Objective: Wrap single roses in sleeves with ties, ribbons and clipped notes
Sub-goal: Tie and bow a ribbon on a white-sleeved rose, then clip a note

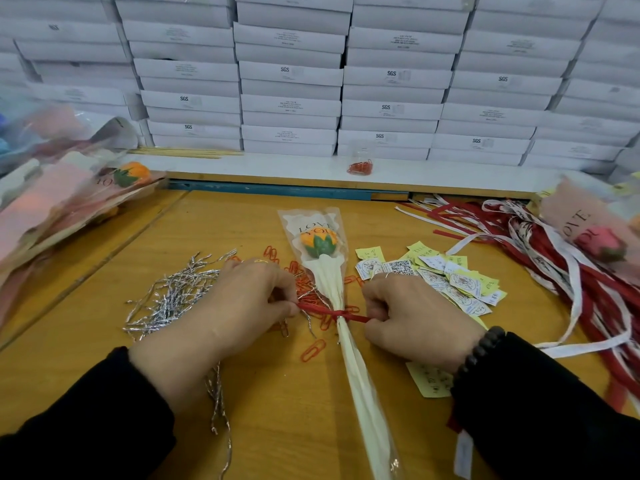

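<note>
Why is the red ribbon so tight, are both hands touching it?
Touching. Head view: the left hand and right hand each pinch an end of the red ribbon.

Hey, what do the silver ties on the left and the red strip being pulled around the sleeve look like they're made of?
Silver ties: probably metallic foil over thin wire; they glint and hold kinks. Red strip: flat and matte, likely fabric or paper ribbon, pulled taut around the sleeve between the left hand and right hand.

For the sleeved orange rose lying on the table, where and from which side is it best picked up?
Probably at the gathered neck of the sleeved rose, where the red ribbon cinches it narrow. Come from above, fingers on either side: it lies flat, and the wide top holds the soft flower.
</note>
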`<state>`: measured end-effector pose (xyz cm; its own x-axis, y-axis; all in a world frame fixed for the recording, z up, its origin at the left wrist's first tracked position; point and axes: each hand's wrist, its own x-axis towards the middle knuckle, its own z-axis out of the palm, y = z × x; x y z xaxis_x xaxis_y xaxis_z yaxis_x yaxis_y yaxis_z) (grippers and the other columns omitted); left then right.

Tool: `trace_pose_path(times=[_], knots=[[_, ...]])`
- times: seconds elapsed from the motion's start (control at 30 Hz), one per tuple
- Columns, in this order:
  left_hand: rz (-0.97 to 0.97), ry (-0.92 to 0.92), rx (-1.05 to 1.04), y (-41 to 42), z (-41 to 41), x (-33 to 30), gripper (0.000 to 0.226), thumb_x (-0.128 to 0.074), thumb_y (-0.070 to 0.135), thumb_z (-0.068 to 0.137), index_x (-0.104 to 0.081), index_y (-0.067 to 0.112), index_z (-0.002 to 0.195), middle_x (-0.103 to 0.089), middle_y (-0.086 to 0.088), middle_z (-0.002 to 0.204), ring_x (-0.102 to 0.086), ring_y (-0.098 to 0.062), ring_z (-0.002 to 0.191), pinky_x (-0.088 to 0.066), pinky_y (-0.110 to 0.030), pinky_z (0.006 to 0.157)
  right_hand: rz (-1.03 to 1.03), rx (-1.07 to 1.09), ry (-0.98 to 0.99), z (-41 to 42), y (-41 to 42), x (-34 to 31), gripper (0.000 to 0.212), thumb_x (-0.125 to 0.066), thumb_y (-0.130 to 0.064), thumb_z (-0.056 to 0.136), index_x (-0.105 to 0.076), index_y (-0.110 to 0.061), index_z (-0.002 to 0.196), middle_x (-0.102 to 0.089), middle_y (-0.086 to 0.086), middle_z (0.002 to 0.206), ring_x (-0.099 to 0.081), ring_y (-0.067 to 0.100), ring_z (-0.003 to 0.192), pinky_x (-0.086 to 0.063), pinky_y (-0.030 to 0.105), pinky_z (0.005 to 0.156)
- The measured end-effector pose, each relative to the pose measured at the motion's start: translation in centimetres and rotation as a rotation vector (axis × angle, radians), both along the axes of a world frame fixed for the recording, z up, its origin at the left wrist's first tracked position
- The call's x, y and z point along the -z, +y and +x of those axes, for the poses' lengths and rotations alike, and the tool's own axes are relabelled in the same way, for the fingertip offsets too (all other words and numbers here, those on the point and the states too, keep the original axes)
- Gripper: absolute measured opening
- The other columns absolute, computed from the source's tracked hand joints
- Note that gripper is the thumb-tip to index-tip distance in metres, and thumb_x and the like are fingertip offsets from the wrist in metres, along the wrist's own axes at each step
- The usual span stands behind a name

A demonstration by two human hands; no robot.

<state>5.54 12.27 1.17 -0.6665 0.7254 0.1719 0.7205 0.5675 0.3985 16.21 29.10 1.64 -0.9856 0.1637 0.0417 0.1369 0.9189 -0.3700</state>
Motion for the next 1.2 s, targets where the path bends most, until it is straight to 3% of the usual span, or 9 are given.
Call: trace_pose_path(times=[0.13, 0.23, 0.33, 0.47, 0.67, 0.8, 0.97, 1.1, 1.2], knots=[[-0.051, 0.011, 0.008, -0.1, -0.1, -0.1, 0.024, -0.068, 0.025, 0.083, -0.055, 0.031, 0.064, -0.057, 0.013, 0.074, -0.048, -0.009, 0.078, -0.028, -0.028, 0.078, -0.042, 0.014, -0.019, 0.1, -0.3, -0.1, 0.024, -0.054, -0.009, 0.076, -0.037, -0.014, 0.059, -0.044, 0.002, 0.066, -0.038, 0.012, 0.058, -0.028, 0.023, 0.049], [-0.042, -0.039, -0.012, -0.1, -0.1, -0.2, 0.018, -0.066, 0.024, 0.085, -0.059, 0.028, 0.068, -0.061, 0.01, 0.076, -0.054, -0.011, 0.079, -0.034, -0.028, 0.078, -0.149, 0.051, 0.009, 0.1, -0.2, -0.1, 0.023, -0.054, -0.008, 0.076, -0.039, -0.014, 0.06, -0.052, 0.006, 0.07, -0.041, 0.014, 0.06, -0.032, 0.024, 0.051], [0.116, -0.25, -0.03, -0.4, -0.1, -0.6, 0.013, -0.064, 0.017, 0.086, -0.063, 0.017, 0.073, -0.063, 0.004, 0.066, -0.055, -0.005, 0.06, -0.044, -0.021, 0.061, -0.333, 0.094, 0.059, 0.0, 0.1, 0.0, 0.016, -0.055, -0.007, 0.077, -0.044, -0.011, 0.066, -0.053, 0.009, 0.068, -0.045, 0.016, 0.058, -0.035, 0.023, 0.051], [0.3, -0.448, -0.026, -0.5, -0.3, -0.6, 0.007, -0.059, 0.005, 0.088, -0.062, 0.004, 0.083, -0.054, 0.002, 0.046, -0.045, -0.004, 0.038, -0.038, -0.013, 0.042, -0.337, 0.087, 0.101, -0.2, 0.3, 0.4, 0.011, -0.055, -0.009, 0.08, -0.049, -0.012, 0.072, -0.046, 0.0, 0.066, -0.036, 0.009, 0.052, -0.028, 0.013, 0.044], [0.485, -0.619, -0.017, -0.7, -0.7, -0.4, 0.022, -0.049, -0.001, 0.091, -0.065, 0.013, 0.086, -0.043, 0.004, 0.045, -0.037, -0.008, 0.042, -0.033, -0.016, 0.046, -0.393, 0.056, 0.112, -0.4, 0.2, 1.2, 0.008, -0.061, -0.03, 0.083, -0.057, -0.024, 0.08, -0.043, -0.01, 0.056, -0.039, -0.001, 0.044, -0.029, 0.015, 0.047], [0.595, -0.695, -0.068, -0.5, -0.9, -0.3, 0.033, -0.043, -0.006, 0.09, -0.065, 0.012, 0.074, -0.039, 0.002, 0.046, -0.032, -0.009, 0.042, -0.03, -0.019, 0.048, -0.291, 0.023, 0.118, -0.7, 0.2, 1.3, 0.03, -0.063, -0.036, 0.085, -0.057, -0.022, 0.059, -0.041, -0.011, 0.043, -0.04, 0.0, 0.044, -0.028, 0.014, 0.045], [0.612, -0.702, -0.07, -0.5, -0.8, -0.2, 0.037, -0.04, -0.006, 0.091, -0.064, 0.01, 0.068, -0.039, 0.003, 0.045, -0.032, -0.008, 0.04, -0.036, -0.016, 0.042, -0.282, 0.025, 0.124, -0.7, 0.1, 1.4, 0.033, -0.06, -0.037, 0.087, -0.057, -0.019, 0.059, -0.038, -0.009, 0.044, -0.038, 0.002, 0.041, -0.028, 0.018, 0.047], [0.637, -0.863, 0.042, -0.9, -0.8, -0.7, 0.041, -0.039, -0.006, 0.091, -0.067, 0.011, 0.066, -0.037, 0.0, 0.049, -0.027, -0.009, 0.041, -0.028, -0.017, 0.038, -0.344, 0.058, 0.155, -0.5, -0.1, 1.5, 0.04, -0.056, -0.052, 0.083, -0.065, -0.015, 0.073, -0.035, -0.01, 0.041, -0.037, 0.003, 0.037, -0.025, 0.018, 0.045], [0.566, -0.839, 0.101, -1.0, -0.7, -1.0, 0.042, -0.041, -0.006, 0.09, -0.07, 0.012, 0.064, -0.039, 0.0, 0.049, -0.028, -0.008, 0.042, -0.024, -0.016, 0.04, -0.345, 0.062, 0.151, -0.5, -0.2, 1.5, 0.04, -0.063, -0.056, 0.075, -0.063, -0.016, 0.071, -0.042, -0.012, 0.041, -0.039, 0.0, 0.04, -0.026, 0.019, 0.048]])
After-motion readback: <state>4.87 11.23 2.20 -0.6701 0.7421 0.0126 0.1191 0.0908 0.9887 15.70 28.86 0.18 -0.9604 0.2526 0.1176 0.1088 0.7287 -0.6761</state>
